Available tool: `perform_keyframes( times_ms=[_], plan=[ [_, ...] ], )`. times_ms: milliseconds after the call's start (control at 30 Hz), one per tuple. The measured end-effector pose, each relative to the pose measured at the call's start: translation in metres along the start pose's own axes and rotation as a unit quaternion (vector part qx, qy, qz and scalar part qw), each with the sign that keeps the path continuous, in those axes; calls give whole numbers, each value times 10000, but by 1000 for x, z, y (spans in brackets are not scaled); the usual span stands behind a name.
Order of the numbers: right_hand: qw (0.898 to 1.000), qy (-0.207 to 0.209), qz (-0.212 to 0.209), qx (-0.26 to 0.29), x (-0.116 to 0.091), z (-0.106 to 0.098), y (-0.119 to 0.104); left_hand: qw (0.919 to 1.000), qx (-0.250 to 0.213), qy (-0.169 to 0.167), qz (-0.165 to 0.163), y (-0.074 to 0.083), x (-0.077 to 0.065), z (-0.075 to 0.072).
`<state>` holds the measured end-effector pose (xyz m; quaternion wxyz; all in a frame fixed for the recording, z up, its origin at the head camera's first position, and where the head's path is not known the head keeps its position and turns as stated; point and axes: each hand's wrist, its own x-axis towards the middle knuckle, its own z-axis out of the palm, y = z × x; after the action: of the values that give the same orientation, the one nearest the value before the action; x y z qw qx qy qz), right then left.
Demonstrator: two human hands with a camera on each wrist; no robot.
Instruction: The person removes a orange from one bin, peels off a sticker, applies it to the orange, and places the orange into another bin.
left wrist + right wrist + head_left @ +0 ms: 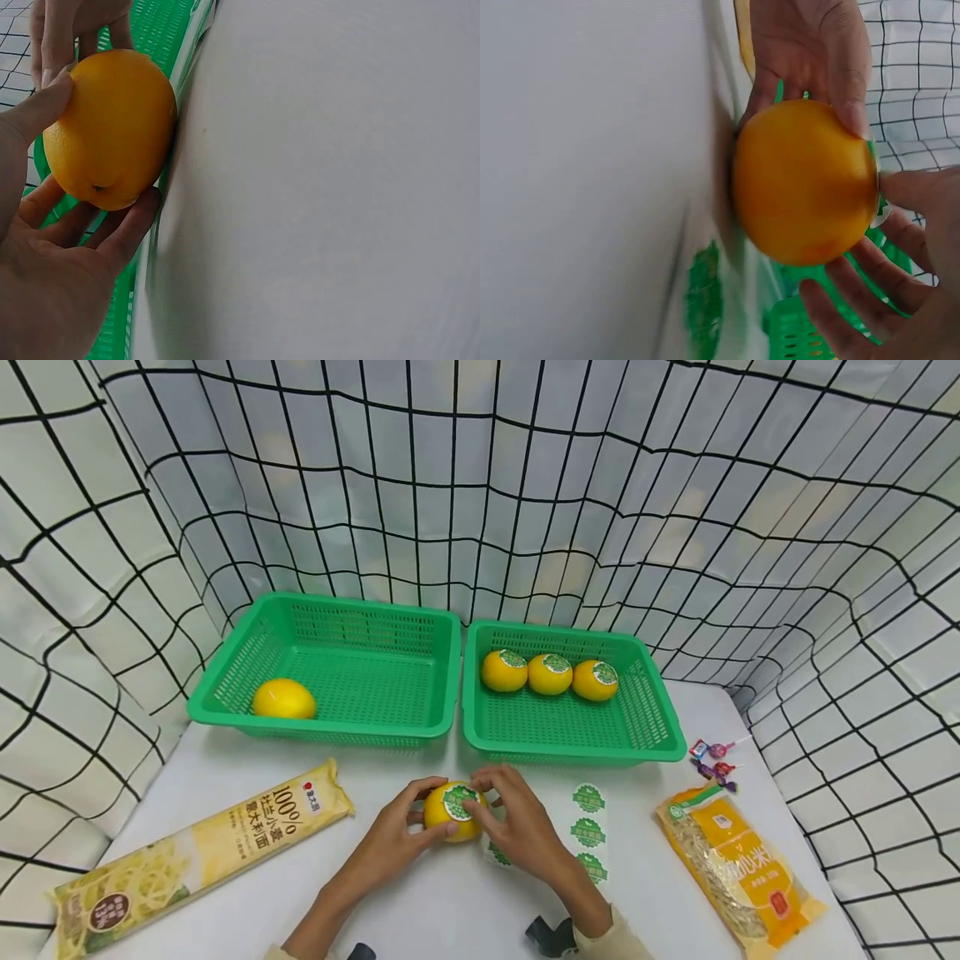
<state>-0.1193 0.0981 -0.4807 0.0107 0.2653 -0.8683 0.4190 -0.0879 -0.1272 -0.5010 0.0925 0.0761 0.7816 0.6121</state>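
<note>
In the head view an orange [442, 814] with a green-and-white sticker [459, 801] on its top rests low over the white table. My left hand [396, 835] holds its left side, thumb in front and fingers behind. On the other side my right hand [521, 822] has its thumb on the sticker and its fingers around the fruit's right side. The right wrist view shows that thumb [907, 189] pressing the sticker's edge, with fingertips near the orange's underside. A sheet of green stickers [588, 832] lies beside the right hand, which partly covers it.
Behind the hands stand two green baskets: the left basket [360, 731] has one plain orange [284, 699], the right basket [570, 752] three stickered oranges [550, 674]. A pasta pack [202, 860] lies left; a grain bag [738, 868] and several candies [716, 762] lie right. Black netting [487, 485] surrounds the table.
</note>
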Motion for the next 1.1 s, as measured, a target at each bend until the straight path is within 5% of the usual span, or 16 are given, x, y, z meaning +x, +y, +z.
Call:
perform_keyframes(
  times_ms=[333, 533, 733, 933, 1100],
  plan=[
    [9960, 403, -24, 796, -7, 10, 10, 9999, 77, -19, 148, 5, 0, -3],
    [9946, 663, 57, 800, -9, 15, 9, 9965, -71, 777, 298, 6, 1, 4],
    [9904, 719, 361, 1127, -12, 18, 10, 9908, -425, 1284, -58, 7, 2, 13],
    [9708, 689, 1242, 1933, -15, 22, 10, 9843, -796, 1477, -550, 15, 4, 21],
    [9346, 322, 1937, 2967, -13, 22, 11, 9826, -814, 1465, -806, 20, 4, 22]
  ],
)
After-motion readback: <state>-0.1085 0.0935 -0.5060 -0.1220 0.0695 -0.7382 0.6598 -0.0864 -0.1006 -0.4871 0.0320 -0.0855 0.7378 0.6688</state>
